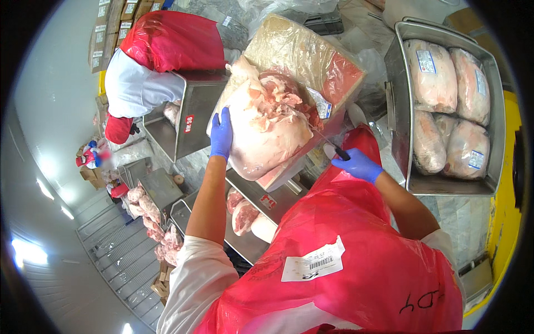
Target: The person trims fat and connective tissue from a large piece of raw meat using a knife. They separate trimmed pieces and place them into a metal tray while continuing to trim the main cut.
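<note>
A large pale piece of raw meat with a thick fat cover (270, 139) lies in front of me, its ragged pink side at the far end. My left hand (221, 134), in a blue glove, rests on its left side with the fingers stretched out. In my right hand (357, 165), also gloved in blue, is a knife (340, 153) gripped by its black handle. The thin blade points toward the meat's right edge; whether its tip touches is too small to tell. Under and behind the meat sits a big plastic-wrapped block (283, 47) with a label.
At the right stands a metal bin (397, 133) holding several wrapped, labelled meat pieces, beside a yellow structure (503, 139). Below the block, a metal tub (245, 242) holds more meat. A co-worker (142, 80) bends over another metal bin (203, 111) at the left. Boxes (108, 33) are stacked beyond.
</note>
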Action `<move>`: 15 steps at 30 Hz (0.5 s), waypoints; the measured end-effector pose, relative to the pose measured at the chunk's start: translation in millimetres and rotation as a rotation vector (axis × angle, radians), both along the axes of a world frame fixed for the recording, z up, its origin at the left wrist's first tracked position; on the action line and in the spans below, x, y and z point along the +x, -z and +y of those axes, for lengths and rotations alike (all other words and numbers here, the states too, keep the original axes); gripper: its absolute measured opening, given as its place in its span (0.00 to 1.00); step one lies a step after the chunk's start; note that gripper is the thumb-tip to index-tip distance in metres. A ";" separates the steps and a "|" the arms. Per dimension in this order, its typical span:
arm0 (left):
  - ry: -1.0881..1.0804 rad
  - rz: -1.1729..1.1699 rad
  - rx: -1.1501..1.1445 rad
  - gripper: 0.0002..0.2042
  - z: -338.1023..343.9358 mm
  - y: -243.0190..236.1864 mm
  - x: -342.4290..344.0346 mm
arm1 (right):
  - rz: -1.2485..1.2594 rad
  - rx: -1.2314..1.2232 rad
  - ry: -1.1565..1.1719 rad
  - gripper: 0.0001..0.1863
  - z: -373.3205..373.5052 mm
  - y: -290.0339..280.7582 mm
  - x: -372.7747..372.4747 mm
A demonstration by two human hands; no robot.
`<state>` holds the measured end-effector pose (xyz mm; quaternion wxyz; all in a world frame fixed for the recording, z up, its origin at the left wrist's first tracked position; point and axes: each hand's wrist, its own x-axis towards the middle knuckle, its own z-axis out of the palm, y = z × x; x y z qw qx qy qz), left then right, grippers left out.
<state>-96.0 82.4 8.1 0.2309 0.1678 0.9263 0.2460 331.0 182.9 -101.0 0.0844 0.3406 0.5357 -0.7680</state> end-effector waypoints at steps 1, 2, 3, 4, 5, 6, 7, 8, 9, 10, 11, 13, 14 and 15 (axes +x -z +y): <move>0.093 0.099 -0.130 0.38 11.5 -5.7 -2.2 | -0.042 0.030 -0.034 0.19 11.8 -9.6 5.4; 0.254 0.143 -0.095 0.38 24.1 -10.4 -4.7 | -0.081 0.060 -0.071 0.20 26.3 -23.6 11.7; 0.414 0.183 -0.059 0.37 38.6 -12.3 -7.0 | -0.124 0.090 -0.109 0.20 37.1 -35.0 19.4; 0.572 0.223 -0.023 0.37 53.2 -14.3 -9.1 | -0.154 0.169 -0.130 0.21 44.8 -42.9 27.1; 0.548 0.097 0.012 0.36 68.7 -14.6 -7.3 | -0.179 0.252 -0.155 0.21 52.7 -48.0 34.1; 0.527 -0.033 0.051 0.35 87.6 -9.9 -0.5 | -0.209 0.337 -0.178 0.21 56.6 -49.5 41.7; 0.493 -0.158 0.081 0.35 100.9 -8.7 3.5 | -0.232 0.402 -0.185 0.21 57.1 -48.8 48.6; 0.512 -0.159 -0.038 0.35 116.9 -5.2 1.6 | -0.257 0.469 -0.188 0.21 57.7 -46.7 55.9; 0.528 -0.161 -0.161 0.35 131.6 -1.5 -1.5 | -0.282 0.534 -0.193 0.22 57.2 -45.1 62.2; 0.553 -0.167 -0.279 0.35 144.9 0.3 1.9 | -0.298 0.545 -0.164 0.22 55.6 -43.6 69.7; 0.596 -0.081 -0.310 0.32 156.5 -10.9 14.1 | -0.312 0.556 -0.131 0.22 53.8 -42.3 76.3; 0.845 0.157 -0.468 0.28 167.8 -11.8 14.2 | -0.334 0.554 -0.080 0.22 50.5 -47.0 80.2; 0.967 0.281 -0.549 0.26 171.2 -13.0 13.7 | -0.343 0.541 -0.062 0.22 51.2 -54.4 80.6; 0.892 0.320 -0.540 0.21 168.0 -12.9 16.9 | -0.351 0.528 -0.044 0.22 51.5 -60.4 80.2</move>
